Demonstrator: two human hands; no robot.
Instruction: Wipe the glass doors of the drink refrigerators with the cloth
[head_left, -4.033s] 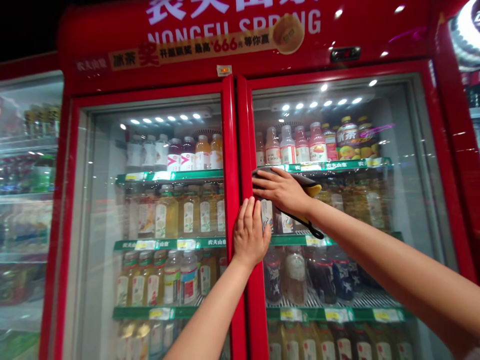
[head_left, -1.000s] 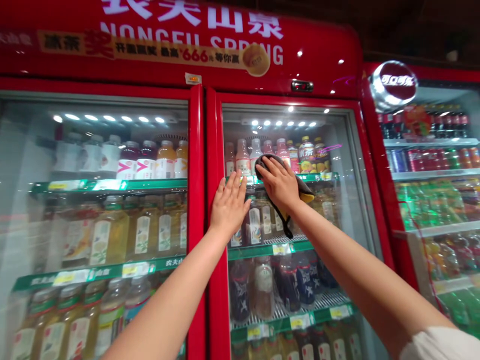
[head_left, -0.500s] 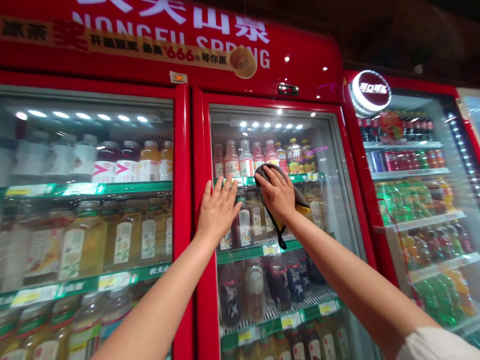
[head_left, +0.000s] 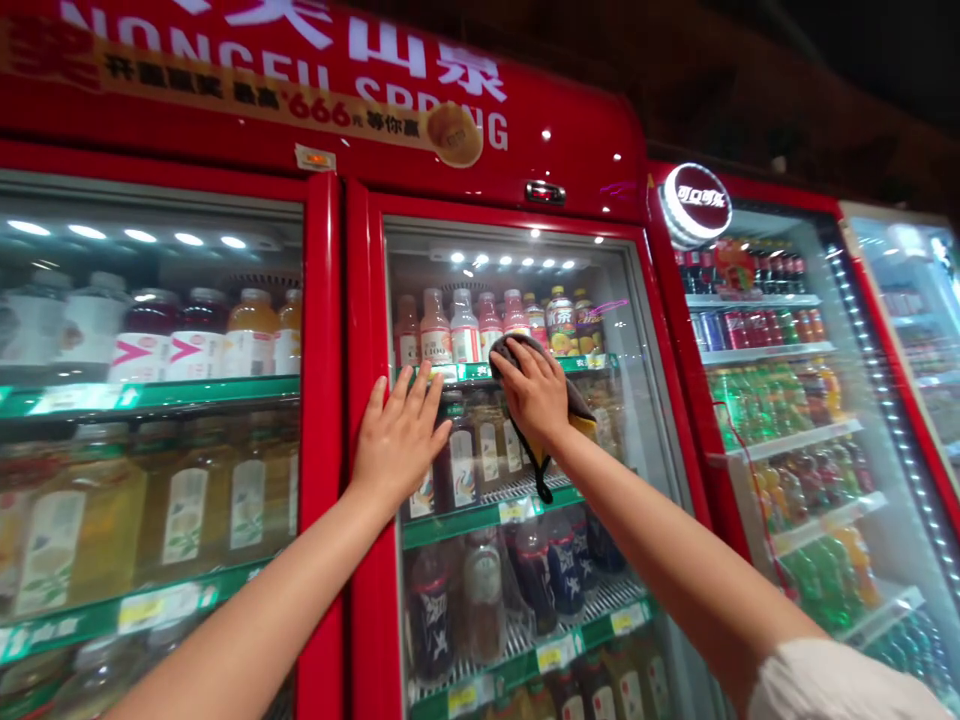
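My left hand (head_left: 397, 440) lies flat with fingers spread, across the red door frame (head_left: 369, 590) and the edge of the glass. To its right, my right hand (head_left: 534, 392) presses a folded cloth (head_left: 576, 402) against the glass of the drinks cooler door (head_left: 660, 420). The cloth is dark grey with yellow on its other side, and a black loop dangles from it. My fingers lie over the cloth and cover part of it. Behind the glass, bottles (head_left: 461, 325) stand on shelves with green price strips.
To the left is another cooler door with bottles of juice and tea (head_left: 187, 500). On the right stands a second red cooler (head_left: 765, 400) with a round lit sign (head_left: 697, 200) at its top corner. A red sign panel (head_left: 555, 130) runs above the doors.
The view has turned a little to the right, so the coolers sit further left. Both hands keep nearly the same places on the door, the cloth still under my right hand.
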